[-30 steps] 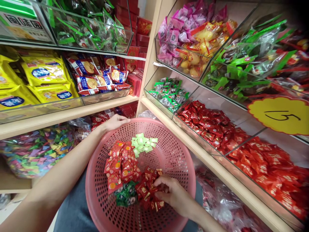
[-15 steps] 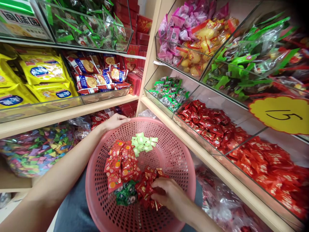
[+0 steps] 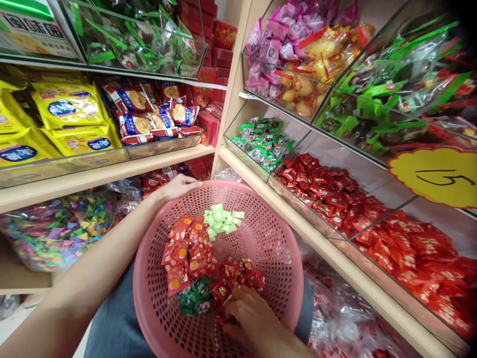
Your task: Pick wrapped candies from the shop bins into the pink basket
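Note:
A pink perforated plastic basket (image 3: 278,238) rests over my lap, tilted toward me. My left hand (image 3: 179,188) is closed over its far left rim. Inside, my right hand (image 3: 248,313) reaches to the near edge of a pile of red and gold wrapped candies (image 3: 242,273), its fingers curled around a red candy (image 3: 219,316) that is partly hidden. Red packets with orange prints (image 3: 190,246) lie to the left of that pile. Green wrapped candies (image 3: 196,297) sit just below them, and pale green small packets (image 3: 222,219) are grouped at the far side.
Shelf bins on the right hold dark red candies (image 3: 328,189) and bright red candies (image 3: 417,248), under a yellow price tag (image 3: 436,176). Yellow snack packs (image 3: 70,107) fill a left shelf. A bag of colourful pieces (image 3: 59,228) lies below. A wooden shelf edge (image 3: 335,248) runs close beside the basket.
My right hand has moved left and nearer to me within the basket, uncovering the right part of the red and gold pile. My left hand stays on the rim.

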A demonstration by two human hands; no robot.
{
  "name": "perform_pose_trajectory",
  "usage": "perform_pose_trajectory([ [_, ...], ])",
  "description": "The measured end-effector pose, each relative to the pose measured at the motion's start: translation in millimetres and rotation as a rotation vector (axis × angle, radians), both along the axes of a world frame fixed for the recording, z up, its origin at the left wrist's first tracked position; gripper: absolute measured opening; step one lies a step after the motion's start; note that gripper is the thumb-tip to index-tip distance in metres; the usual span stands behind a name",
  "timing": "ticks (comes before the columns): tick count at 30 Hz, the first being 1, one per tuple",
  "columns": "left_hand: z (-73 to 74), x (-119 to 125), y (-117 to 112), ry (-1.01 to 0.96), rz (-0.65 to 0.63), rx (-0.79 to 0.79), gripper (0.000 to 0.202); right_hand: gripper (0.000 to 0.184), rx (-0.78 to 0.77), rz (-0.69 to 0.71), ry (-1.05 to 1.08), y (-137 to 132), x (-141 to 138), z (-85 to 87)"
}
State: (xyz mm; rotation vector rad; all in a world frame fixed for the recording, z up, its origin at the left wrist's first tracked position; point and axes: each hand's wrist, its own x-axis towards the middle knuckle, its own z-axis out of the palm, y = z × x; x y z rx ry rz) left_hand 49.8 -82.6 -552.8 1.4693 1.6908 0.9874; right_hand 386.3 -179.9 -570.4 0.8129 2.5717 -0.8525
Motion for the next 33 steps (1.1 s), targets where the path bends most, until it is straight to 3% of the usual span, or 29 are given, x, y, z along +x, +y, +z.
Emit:
perform_pose_trajectory([
  [6, 2.5, 2.0, -0.5, -0.036, 0.002, -0.032, 0.039, 0.007, -0.002, 0.055, -0.014, -0.6, -1.7, 6.8],
  [8, 2.6, 2.3, -0.7, -0.045, -0.006, -0.041, 0.039, 0.011, -0.022, 0.05, 0.056, 4.7, -1.4, 19.5],
  [11, 0.9, 1.1, -0.4, -0.041, -0.014, -0.041, 0.039, 0.021, 0.035, -0.03, 0.214, 29.0, 0.3, 54.2],
  [14, -0.7, -0.4, 0.4, -0.053, -0.012, -0.035, 0.041, 0.024, 0.211, -0.123, 0.411, 75.9, 8.0, 96.2],
  [18, 0.6, -0.3, 0.4, -0.061, -0.001, -0.04, 0.044, 0.023, 0.688, -0.333, 0.541, 147.8, 33.4, 131.4],
  [20, 1.6, 0.2, -0.1, -0.062, 0.001, -0.043, 0.045, 0.025, 0.906, -0.429, 0.366, 173.7, 48.0, 136.1],
  [22, 2.0, 0.5, -0.5, -0.06, 0.005, -0.038, 0.045, 0.033, 1.0, -0.481, 0.104, 189.7, 58.9, 135.8],
  [26, 1.5, 0.7, -0.5, -0.046, 0.001, -0.014, 0.042, 0.044, 0.967, -0.456, -0.191, 203.2, 65.1, 133.9],
  [33, 1.9, -0.1, -0.3, -0.017, -0.011, -0.003, 0.041, 0.047, 0.822, -0.39, -0.225, 227.6, 71.0, 135.2],
])
